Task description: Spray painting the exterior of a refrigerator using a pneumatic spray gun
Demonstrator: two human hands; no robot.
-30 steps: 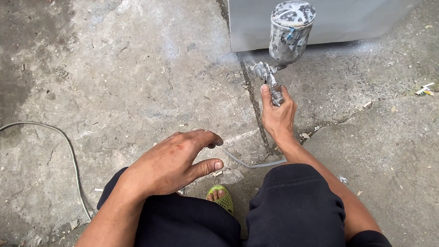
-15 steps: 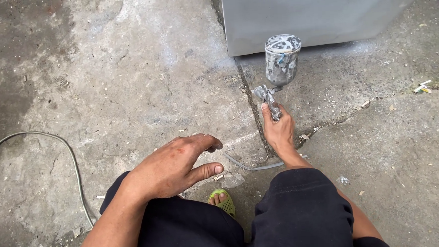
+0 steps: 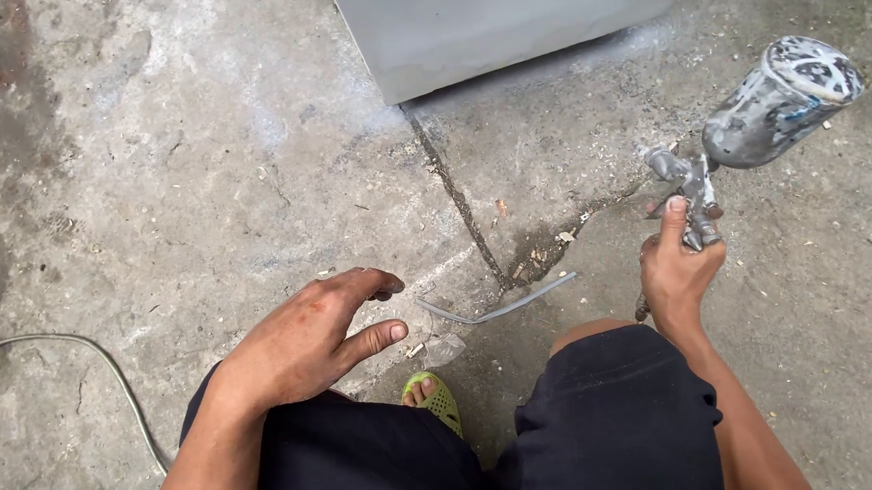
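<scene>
Head view: the right hand (image 3: 678,277) is closed round the grip of a spray gun (image 3: 697,196), forefinger up along the trigger, with the paint-speckled cup (image 3: 782,103) tilted up and away to its right. Compared with a second ago, the gun has swung off to the right and away from the grey panel (image 3: 504,18), which now sits ahead of the left hand rather than right in front of the nozzle; by the look of it, the gun is no longer aimed at that panel. The left hand (image 3: 307,341) is unchanged: empty, fingers spread and half curled, hovering over the knee. Between the hands a short grey strip (image 3: 499,309) lies on the cracked floor (image 3: 203,168); a hose (image 3: 115,376) curves left of the left hand.
</scene>
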